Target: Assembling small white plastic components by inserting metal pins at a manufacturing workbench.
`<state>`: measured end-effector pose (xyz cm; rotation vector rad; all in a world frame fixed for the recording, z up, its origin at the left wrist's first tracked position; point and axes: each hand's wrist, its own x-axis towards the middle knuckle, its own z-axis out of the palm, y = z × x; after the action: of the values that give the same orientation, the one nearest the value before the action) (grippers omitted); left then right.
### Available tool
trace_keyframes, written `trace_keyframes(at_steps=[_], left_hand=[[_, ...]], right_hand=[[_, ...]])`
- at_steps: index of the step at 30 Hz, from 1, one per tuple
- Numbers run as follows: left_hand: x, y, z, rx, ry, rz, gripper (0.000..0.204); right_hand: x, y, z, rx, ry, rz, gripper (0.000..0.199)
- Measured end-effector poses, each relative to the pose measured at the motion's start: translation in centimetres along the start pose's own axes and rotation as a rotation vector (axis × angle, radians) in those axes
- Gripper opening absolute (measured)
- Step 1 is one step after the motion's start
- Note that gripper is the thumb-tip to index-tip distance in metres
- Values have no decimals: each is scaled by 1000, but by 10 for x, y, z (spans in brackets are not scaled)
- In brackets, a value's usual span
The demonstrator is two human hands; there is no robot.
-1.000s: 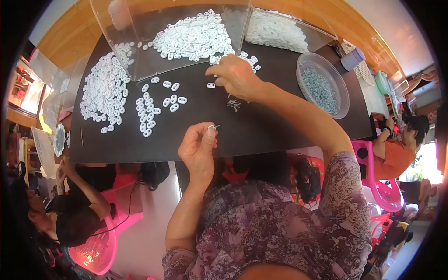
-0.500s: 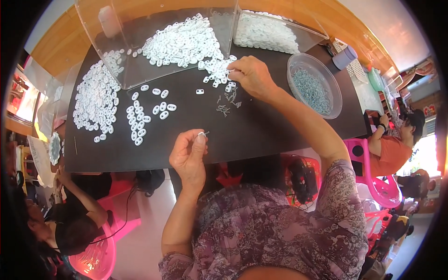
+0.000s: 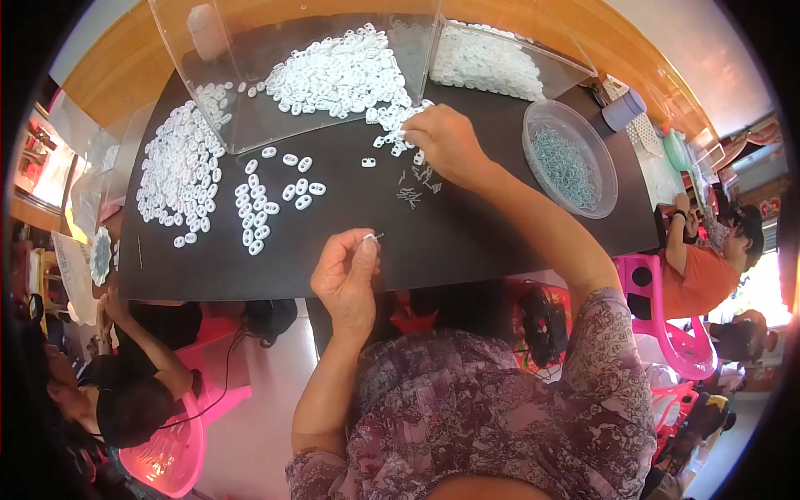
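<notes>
My left hand (image 3: pixel 348 279) is near the front of the dark table, thumb and fingers pinched on a small white plastic piece (image 3: pixel 369 237). A thin metal screw (image 3: pixel 380 235) sticks out beside the thumb. My right hand (image 3: pixel 450 146) reaches farther in, its fingertips closed together at the edge of a small heap of white two-holed pieces (image 3: pixel 389 117); what they pinch is hard to make out. One white piece (image 3: pixel 368 162) lies apart, left of that hand. Several loose screws (image 3: pixel 408 197) lie between the hands.
Larger white pieces (image 3: pixel 179 167) are piled at left, and several oval ones (image 3: pixel 254 208) lie nearer. A clear bin (image 3: pixel 292 133) holds another heap. At right stands a round clear tub (image 3: pixel 612 187) of screws, with a lilac cup (image 3: pixel 623 110) behind. Other people sit at both sides.
The view has shifted slightly, so the table items sit farther right. My right fingertips have moved a little left along the small heap. My left hand keeps its pinch.
</notes>
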<state>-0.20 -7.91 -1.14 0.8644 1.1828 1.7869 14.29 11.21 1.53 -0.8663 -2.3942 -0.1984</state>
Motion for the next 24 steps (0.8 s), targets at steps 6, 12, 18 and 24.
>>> trace_keyframes(at_steps=[6, 12, 18, 24], left_hand=[[0, 6, 1, 18, 2, -30, 13], [3, 14, 2, -27, 19, -113, 11], [-5, 24, 8, -98, 1, -170, 10], [-10, 23, 9, -111, -6, -184, 12]], right_hand=[[-15, -32, -39, 970, -172, 622, 14], [-35, -64, -60, 1139, -320, 684, 18], [-47, -84, -60, 1352, -347, 723, 16], [-54, -93, -58, 1431, -303, 739, 16]])
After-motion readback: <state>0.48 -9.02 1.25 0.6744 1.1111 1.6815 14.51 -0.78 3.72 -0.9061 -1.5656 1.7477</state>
